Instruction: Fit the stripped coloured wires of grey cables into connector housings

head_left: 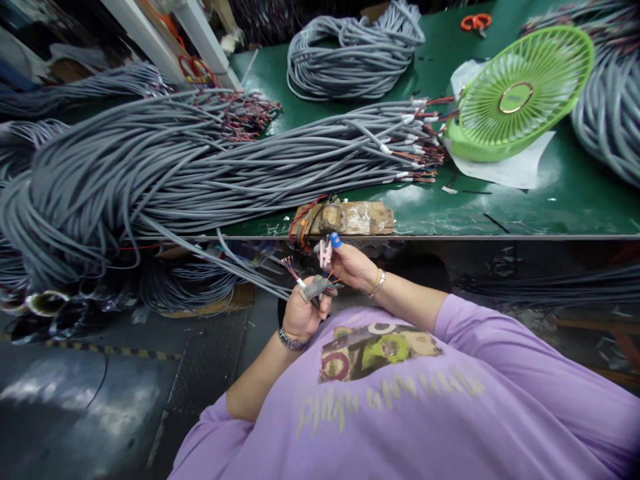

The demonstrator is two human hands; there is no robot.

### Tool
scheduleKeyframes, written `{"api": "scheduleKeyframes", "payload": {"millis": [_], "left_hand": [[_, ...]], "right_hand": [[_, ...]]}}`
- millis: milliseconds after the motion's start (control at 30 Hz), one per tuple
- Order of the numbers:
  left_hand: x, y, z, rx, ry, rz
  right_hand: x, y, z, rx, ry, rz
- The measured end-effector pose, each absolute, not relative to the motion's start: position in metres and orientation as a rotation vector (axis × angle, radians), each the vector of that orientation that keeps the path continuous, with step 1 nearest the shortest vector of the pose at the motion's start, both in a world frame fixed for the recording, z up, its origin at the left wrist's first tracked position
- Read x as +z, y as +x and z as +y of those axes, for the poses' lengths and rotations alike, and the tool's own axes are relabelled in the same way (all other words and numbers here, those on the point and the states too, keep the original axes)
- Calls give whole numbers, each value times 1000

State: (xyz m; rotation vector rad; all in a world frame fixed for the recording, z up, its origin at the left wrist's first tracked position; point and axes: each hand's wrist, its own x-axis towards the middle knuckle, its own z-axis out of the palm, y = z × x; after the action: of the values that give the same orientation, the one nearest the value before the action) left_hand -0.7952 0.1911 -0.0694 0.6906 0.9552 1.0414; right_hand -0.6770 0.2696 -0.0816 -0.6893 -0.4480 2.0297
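Note:
My left hand point(301, 315), with a watch at the wrist, is closed around the end of a grey cable point(270, 285). Thin coloured wires point(289, 267) fan out beyond a white sleeve at that hand. A grey wrapped piece point(316, 288), perhaps tape on my thumb, lies across the grip. My right hand point(356, 267) is closed just beside it, with a blue cover point(335, 240) on one fingertip. A pinkish-white piece point(325, 255) shows at its fingers, too small to name. Orange and dark wire ends point(334, 281) stick out between the two hands.
A large bundle of grey cables point(240, 167) lies across the green table point(575, 207). At the table's edge is a wooden block point(367, 218) with wires. A green fan point(525, 93) stands on white paper. Coiled cables point(350, 53) and orange-handled scissors point(476, 23) lie farther back.

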Motion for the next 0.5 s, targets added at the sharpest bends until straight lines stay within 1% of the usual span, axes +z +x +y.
{"api": "scheduleKeyframes", "payload": {"millis": [367,500], "left_hand": [[-72,-794,192,1010,686,974],[-72,-794,192,1021,712,1004]], "right_hand": [[-84,-678,269,2018,-688,-455],[-85,-674,269,2106,-696,-471]]}}
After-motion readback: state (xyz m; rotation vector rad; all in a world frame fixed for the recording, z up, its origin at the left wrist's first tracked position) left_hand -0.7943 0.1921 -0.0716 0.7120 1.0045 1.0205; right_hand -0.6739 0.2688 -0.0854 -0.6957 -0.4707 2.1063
